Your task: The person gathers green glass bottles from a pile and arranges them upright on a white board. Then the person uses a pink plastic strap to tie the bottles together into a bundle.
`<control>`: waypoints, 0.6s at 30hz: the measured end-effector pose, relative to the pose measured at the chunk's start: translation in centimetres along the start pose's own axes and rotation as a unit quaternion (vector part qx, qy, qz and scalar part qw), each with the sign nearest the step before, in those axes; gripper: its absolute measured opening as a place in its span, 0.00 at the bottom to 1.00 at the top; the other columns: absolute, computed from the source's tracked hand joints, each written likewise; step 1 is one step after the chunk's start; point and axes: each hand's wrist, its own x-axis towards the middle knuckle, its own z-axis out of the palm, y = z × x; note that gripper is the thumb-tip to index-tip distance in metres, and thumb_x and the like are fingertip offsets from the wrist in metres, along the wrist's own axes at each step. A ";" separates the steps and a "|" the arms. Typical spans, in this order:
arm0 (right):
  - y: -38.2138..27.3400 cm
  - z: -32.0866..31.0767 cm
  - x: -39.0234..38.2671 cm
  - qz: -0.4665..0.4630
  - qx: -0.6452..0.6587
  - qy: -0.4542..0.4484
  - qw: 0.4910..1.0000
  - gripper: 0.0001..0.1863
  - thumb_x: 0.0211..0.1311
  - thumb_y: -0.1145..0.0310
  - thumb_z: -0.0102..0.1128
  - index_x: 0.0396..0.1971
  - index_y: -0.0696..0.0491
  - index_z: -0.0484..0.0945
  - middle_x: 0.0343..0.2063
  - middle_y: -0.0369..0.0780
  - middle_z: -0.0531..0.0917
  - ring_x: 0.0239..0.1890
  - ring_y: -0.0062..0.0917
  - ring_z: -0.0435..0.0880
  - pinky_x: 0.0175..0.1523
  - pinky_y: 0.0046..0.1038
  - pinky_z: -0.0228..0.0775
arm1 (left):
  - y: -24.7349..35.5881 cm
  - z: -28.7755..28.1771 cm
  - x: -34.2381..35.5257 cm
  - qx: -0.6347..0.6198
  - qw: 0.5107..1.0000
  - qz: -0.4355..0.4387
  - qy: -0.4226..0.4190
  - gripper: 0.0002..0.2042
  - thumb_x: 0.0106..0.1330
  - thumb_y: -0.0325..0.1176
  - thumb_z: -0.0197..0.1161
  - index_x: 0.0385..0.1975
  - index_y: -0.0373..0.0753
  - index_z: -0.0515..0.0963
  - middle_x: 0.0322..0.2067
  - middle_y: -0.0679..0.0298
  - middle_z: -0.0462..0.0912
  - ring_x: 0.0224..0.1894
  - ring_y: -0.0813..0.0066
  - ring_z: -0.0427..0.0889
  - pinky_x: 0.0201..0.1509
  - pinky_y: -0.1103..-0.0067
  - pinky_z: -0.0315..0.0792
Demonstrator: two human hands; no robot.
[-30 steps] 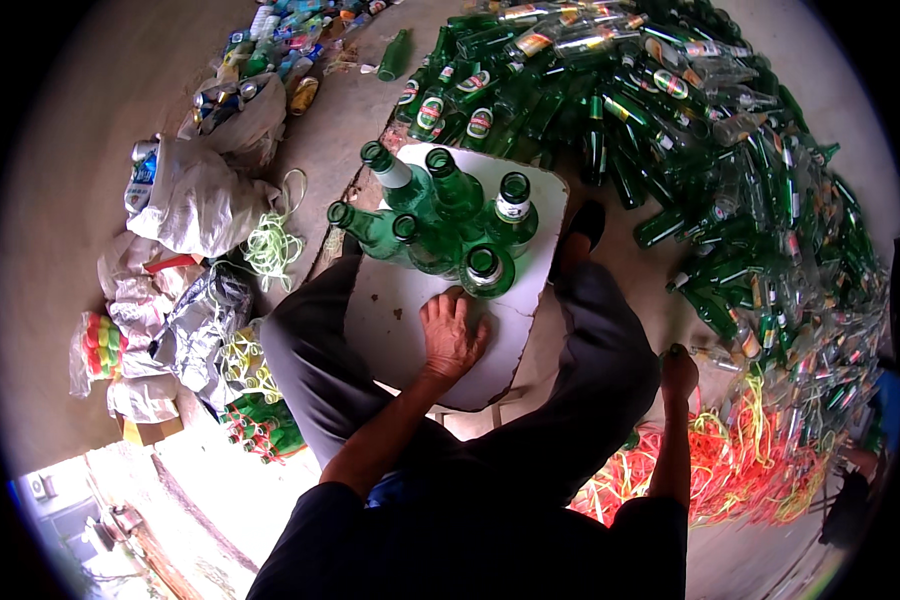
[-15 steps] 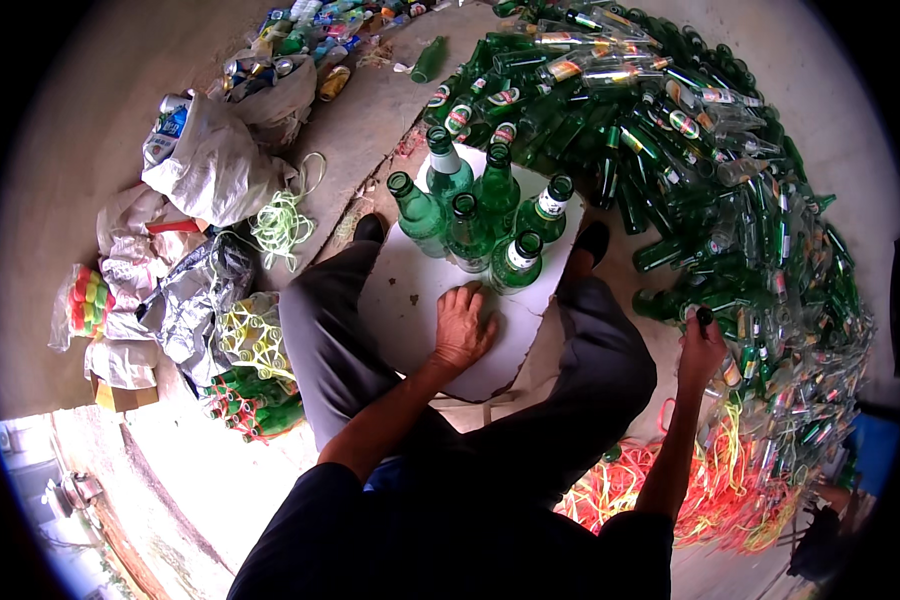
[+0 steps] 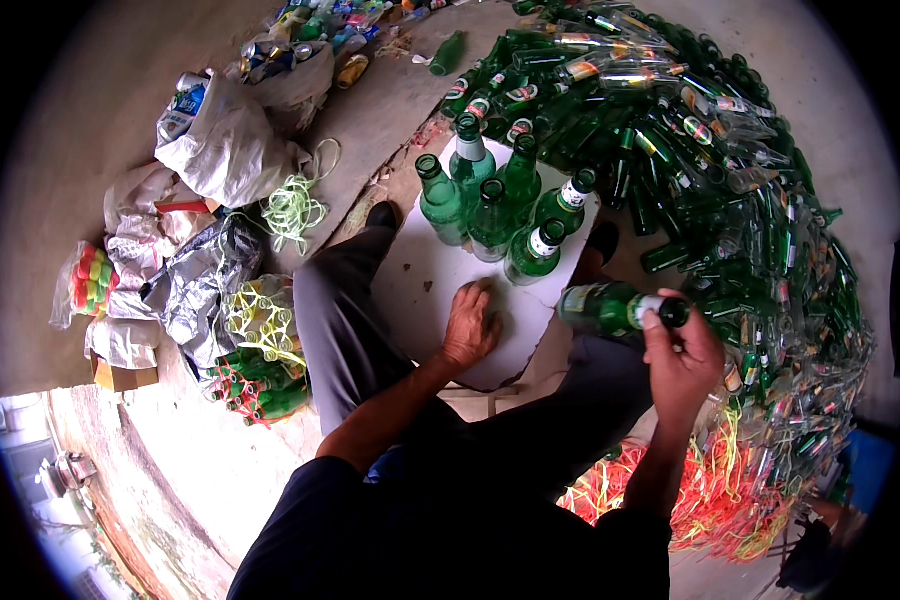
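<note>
Between my knees lies a white board [image 3: 405,315] with a worn edge. Several green glass bottles [image 3: 442,207] stand upright in a cluster on its far part; a few have white neck labels. My left hand [image 3: 472,326] rests on the board just short of the nearest standing bottle [image 3: 533,256], fingers loosely spread and holding nothing. To the right, my right hand [image 3: 686,352] grips a green beer bottle [image 3: 605,308] by the neck. That bottle lies nearly level in the air, its mouth to the right and its base by the board's right edge.
A large heap of loose bottles [image 3: 660,150] curves around the right side. Red and yellow plastic strands [image 3: 715,500] lie below it. On the left are a white sack [image 3: 220,150] of cans, pale green cord [image 3: 292,212], a silver bag [image 3: 205,285] and netted bottle bundles [image 3: 260,385].
My right hand has lifted the green beer bottle from the heap and swung it left toward the board. My left hand stays on the board. The whole view has shifted slightly.
</note>
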 end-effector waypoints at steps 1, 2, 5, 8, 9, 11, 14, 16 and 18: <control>-0.7 1.1 -0.3 -0.001 0.071 -0.012 0.997 0.14 0.60 0.80 0.69 0.46 0.59 0.83 0.25 0.28 0.80 0.25 0.07 0.72 0.29 0.13 0.64 | 0.2 -0.2 0.0 -0.008 1.000 -0.002 -0.003 0.25 0.53 0.24 0.63 0.54 0.32 0.73 0.59 0.47 0.72 0.59 0.42 0.70 0.65 0.59 0.66; -0.8 1.9 -0.4 -0.010 0.066 -0.032 0.997 0.14 0.58 0.81 0.70 0.45 0.60 0.83 0.24 0.28 0.79 0.24 0.07 0.71 0.29 0.14 0.64 | 0.3 -0.4 0.0 -0.015 1.000 -0.003 -0.006 0.24 0.53 0.23 0.62 0.54 0.32 0.73 0.59 0.47 0.72 0.59 0.42 0.70 0.66 0.59 0.67; 0.1 4.9 -1.0 -0.069 0.097 -0.082 0.990 0.13 0.61 0.81 0.67 0.46 0.60 0.82 0.23 0.30 0.81 0.20 0.08 0.74 0.25 0.14 0.65 | -1.4 0.0 -0.6 -0.040 0.999 -0.004 0.011 0.22 0.53 0.18 0.59 0.52 0.32 0.76 0.59 0.48 0.74 0.59 0.43 0.71 0.65 0.61 0.69; 0.0 7.6 -1.7 -0.032 0.139 -0.107 0.984 0.12 0.58 0.81 0.70 0.42 0.62 0.81 0.20 0.32 0.78 0.22 0.08 0.71 0.28 0.16 0.66 | -1.5 -0.4 -0.3 -0.128 0.991 -0.035 0.025 0.17 0.52 0.15 0.56 0.43 0.35 0.77 0.55 0.49 0.79 0.56 0.44 0.76 0.62 0.62 0.72; 0.2 8.3 -1.8 -0.044 0.141 -0.107 0.983 0.12 0.58 0.81 0.70 0.42 0.62 0.81 0.20 0.33 0.79 0.22 0.09 0.71 0.27 0.16 0.66 | -1.9 -0.5 -0.3 -0.164 0.985 -0.055 0.019 0.17 0.55 0.16 0.56 0.45 0.35 0.78 0.56 0.50 0.79 0.57 0.48 0.76 0.62 0.65 0.72; 0.1 9.5 -2.0 -0.065 0.144 -0.100 0.982 0.13 0.57 0.81 0.70 0.42 0.62 0.81 0.19 0.34 0.78 0.21 0.10 0.72 0.27 0.17 0.66 | -2.5 -0.7 -0.6 -0.235 0.967 -0.096 0.007 0.16 0.60 0.18 0.58 0.47 0.34 0.80 0.58 0.52 0.79 0.58 0.58 0.78 0.62 0.69 0.71; -0.1 10.0 -1.7 -0.096 0.131 -0.089 0.983 0.11 0.58 0.80 0.69 0.41 0.62 0.81 0.18 0.34 0.78 0.19 0.11 0.71 0.27 0.17 0.66 | -1.1 -2.1 -0.2 -0.260 0.947 -0.184 -0.046 0.12 0.67 0.23 0.59 0.49 0.35 0.81 0.54 0.55 0.81 0.56 0.63 0.79 0.61 0.72 0.71; -0.2 10.3 -1.7 -0.088 0.127 -0.111 0.982 0.10 0.59 0.79 0.69 0.40 0.61 0.81 0.18 0.34 0.79 0.19 0.11 0.72 0.26 0.18 0.67 | 2.1 -4.5 1.0 -0.295 0.922 -0.243 -0.068 0.13 0.66 0.26 0.60 0.50 0.34 0.80 0.49 0.54 0.83 0.55 0.62 0.80 0.59 0.72 0.73; -0.4 10.7 -1.8 -0.088 0.132 -0.125 0.979 0.09 0.59 0.78 0.69 0.39 0.60 0.81 0.18 0.34 0.80 0.19 0.11 0.73 0.26 0.18 0.67 | 3.4 -5.5 0.8 -0.323 0.908 -0.257 -0.072 0.16 0.67 0.28 0.61 0.53 0.34 0.78 0.47 0.53 0.84 0.56 0.62 0.80 0.60 0.71 0.72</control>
